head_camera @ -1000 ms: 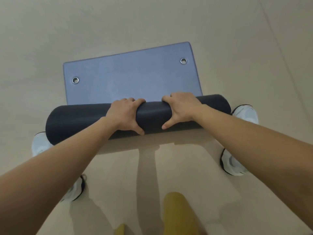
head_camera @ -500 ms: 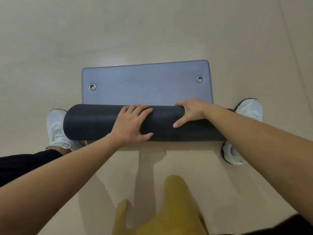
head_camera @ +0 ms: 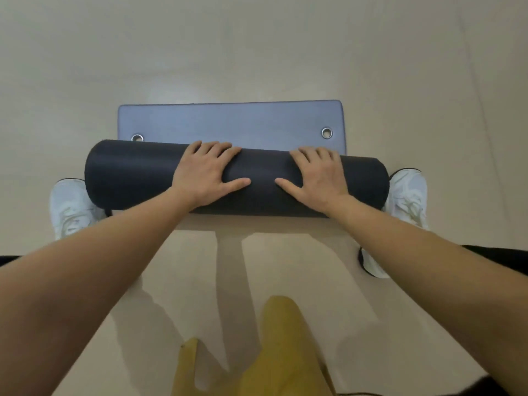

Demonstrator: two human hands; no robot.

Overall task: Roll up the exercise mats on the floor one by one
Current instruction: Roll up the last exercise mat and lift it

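Observation:
A blue-grey exercise mat [head_camera: 228,121] lies on the floor, most of it wound into a thick dark roll [head_camera: 128,175] across the middle of the view. Only a short flat strip with two metal eyelets shows beyond the roll. My left hand [head_camera: 205,171] rests flat on top of the roll left of its middle, fingers spread and straight. My right hand [head_camera: 318,174] presses the roll the same way right of its middle. Both thumbs point toward each other.
Beige floor [head_camera: 257,52] surrounds the mat on all sides. My white shoes stand at either end of the roll, the left shoe [head_camera: 71,207] and the right shoe [head_camera: 408,192]. A yellow garment [head_camera: 280,347] hangs at the bottom centre.
The roll has moved forward over the flat strip, which is shorter now; the left eyelet is at the roll's edge. Both hands went from curled round the roll to lying flat on top.

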